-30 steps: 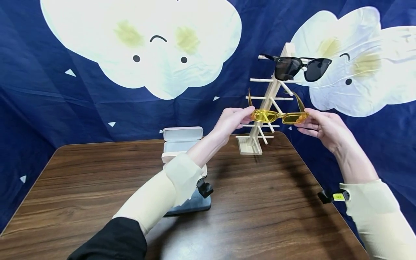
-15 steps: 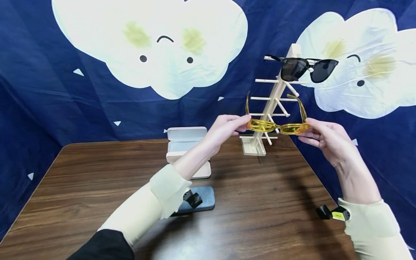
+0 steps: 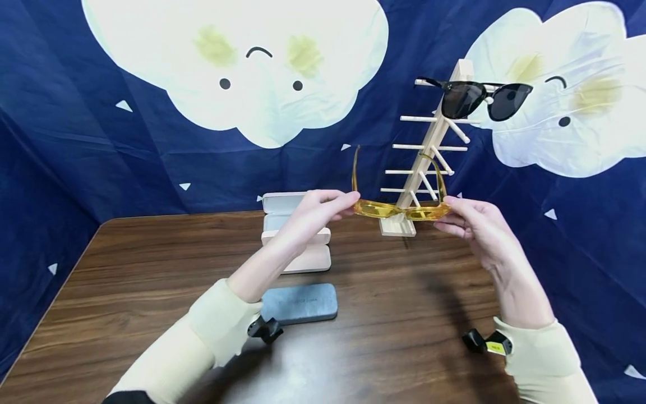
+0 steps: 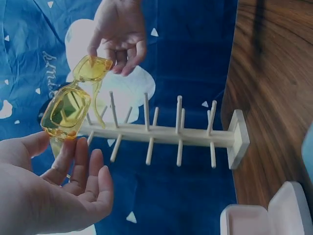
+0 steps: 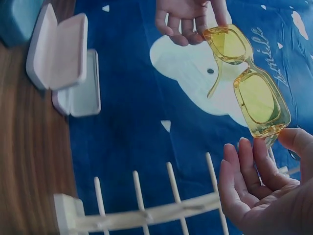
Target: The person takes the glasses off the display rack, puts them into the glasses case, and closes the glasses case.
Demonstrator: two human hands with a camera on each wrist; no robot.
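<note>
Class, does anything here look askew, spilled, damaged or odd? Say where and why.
The blue backdrop behind the table looks hung upside down: on the large cloud, the mouth sits above the eyes. Nothing looks spilled or damaged.

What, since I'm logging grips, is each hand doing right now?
Left hand: holding the yellow glasses by one end.
Right hand: holding their other end.

Left hand (image 4: 54, 191), right hand (image 4: 120, 32) pinching yellow sunglasses (image 4: 68, 108) in front of wooden rack (image 4: 161, 133). Open pink case (image 4: 289, 210) near rack's base (image 4: 239, 139).

the yellow glasses (image 3: 378, 210) look glossy plastic, the rack (image 3: 433, 138) matt wood, the backdrop (image 3: 227, 174) cloth.
</note>
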